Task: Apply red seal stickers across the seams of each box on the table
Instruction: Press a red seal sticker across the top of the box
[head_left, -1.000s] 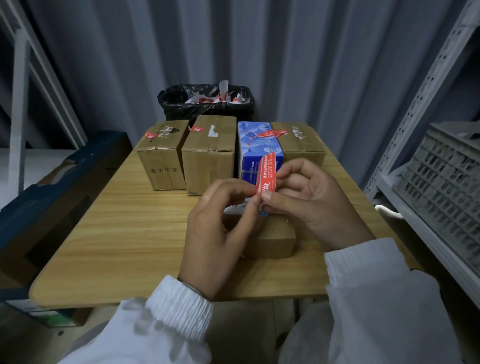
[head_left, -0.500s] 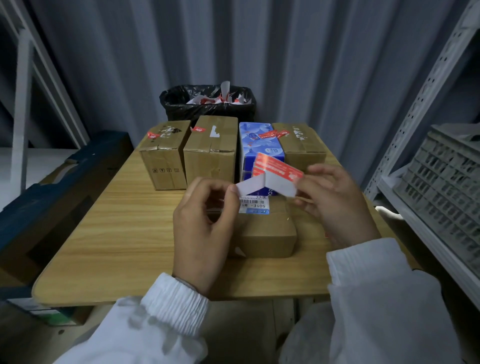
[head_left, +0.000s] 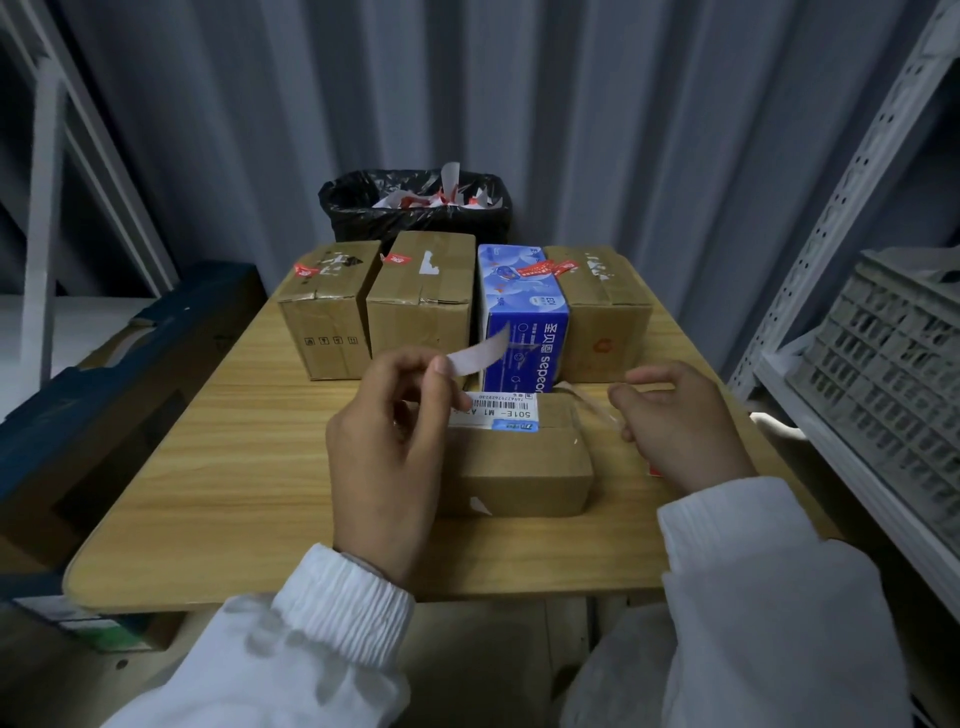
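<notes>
Over the left edge of the small brown box (head_left: 514, 457), the left hand (head_left: 384, 441) pinches the white backing strip (head_left: 478, 356) between thumb and forefinger. Just right of that box, the right hand (head_left: 680, 421) pinches a thin, blurred strip in its curled fingers, probably the red seal sticker (head_left: 592, 402). It looks feather-light, floppy and tacky: best held by 1 end only, then laid across the box's seam.

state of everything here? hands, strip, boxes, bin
left hand: pinches the white backing strip, held up free
right hand: fingers curled on a blurred pale strip
blue box: upright, red sticker on top
left cardboard box: closed, red-stickered on top
second cardboard box: closed, red-stickered on top
near box: closed, no seal seen
bin: holds paper scraps
</notes>
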